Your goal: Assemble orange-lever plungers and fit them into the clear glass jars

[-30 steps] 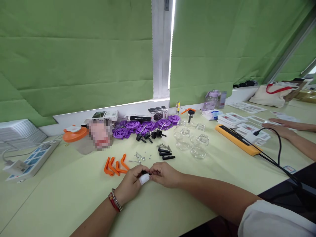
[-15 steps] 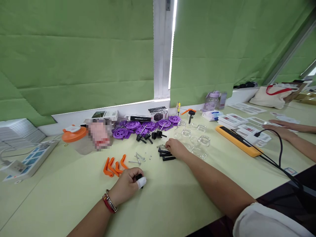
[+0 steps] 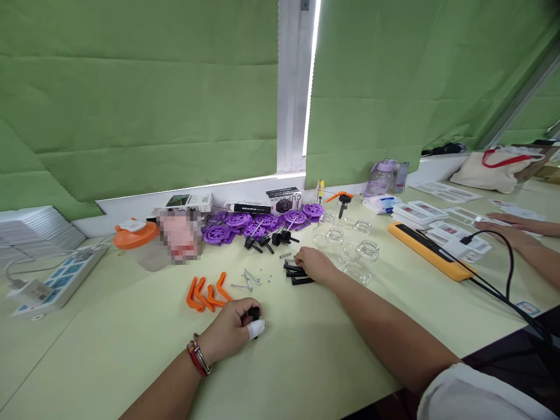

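On a smooth pale-green table (image 3: pixel 109 350) below pleated green blinds (image 3: pixel 140 99), the left hand (image 3: pixel 231 329) pinches a small black plastic piece (image 3: pixel 254 314) at 6 o'clock, while the right hand (image 3: pixel 315 265), well apart, rests its fingertips on slim black bars (image 3: pixel 297 275) near rounded clear glass jars (image 3: pixel 359 256) at 1 o'clock

The left hand (image 3: pixel 234 328) lies low in the middle of the frame, knuckles up, fingers curled into a closed grip with a white wrap on one fingertip; what it pinches looks small and dark, though this is hard to tell. Its wrist wears red and metal bands, the forearm running to the lower left. The right hand (image 3: pixel 315 265) reaches toward the frame's centre, palm down, fingers bent loosely, its bare forearm stretching to the lower right, where a white sleeve begins.
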A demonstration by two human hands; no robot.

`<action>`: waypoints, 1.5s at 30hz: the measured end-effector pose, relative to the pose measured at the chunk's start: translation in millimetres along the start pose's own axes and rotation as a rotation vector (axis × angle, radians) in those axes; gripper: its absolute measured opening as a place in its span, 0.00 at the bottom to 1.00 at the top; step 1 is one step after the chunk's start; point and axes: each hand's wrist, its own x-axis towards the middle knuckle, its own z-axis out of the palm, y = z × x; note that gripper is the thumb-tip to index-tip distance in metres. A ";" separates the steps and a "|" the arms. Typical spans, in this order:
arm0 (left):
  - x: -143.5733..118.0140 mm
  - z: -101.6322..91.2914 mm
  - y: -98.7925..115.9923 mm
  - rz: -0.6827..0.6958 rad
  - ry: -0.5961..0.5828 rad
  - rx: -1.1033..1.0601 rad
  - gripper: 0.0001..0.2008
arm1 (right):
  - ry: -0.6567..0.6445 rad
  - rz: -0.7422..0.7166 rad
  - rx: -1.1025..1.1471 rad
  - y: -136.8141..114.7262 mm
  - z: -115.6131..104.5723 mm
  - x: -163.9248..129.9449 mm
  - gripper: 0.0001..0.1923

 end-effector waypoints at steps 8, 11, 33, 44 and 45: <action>-0.6 0.2 -2.1 0.029 0.018 -0.006 0.10 | -0.003 -0.005 -0.019 -3.2 0.3 -1.5 0.09; -0.3 0.6 -3.0 0.027 0.015 0.012 0.09 | 0.008 -0.004 -0.021 -4.1 -0.4 -2.2 0.09; 6.1 8.8 -6.0 0.121 -0.010 -0.115 0.10 | 0.027 -0.343 0.854 -109.2 15.2 -58.5 0.08; 4.3 7.6 -3.4 0.071 -0.012 -0.081 0.11 | 0.107 -0.227 0.705 -90.3 5.8 -49.5 0.07; 3.9 7.5 -2.9 0.054 -0.013 -0.075 0.11 | 0.165 -0.138 0.634 -80.4 1.3 -44.9 0.08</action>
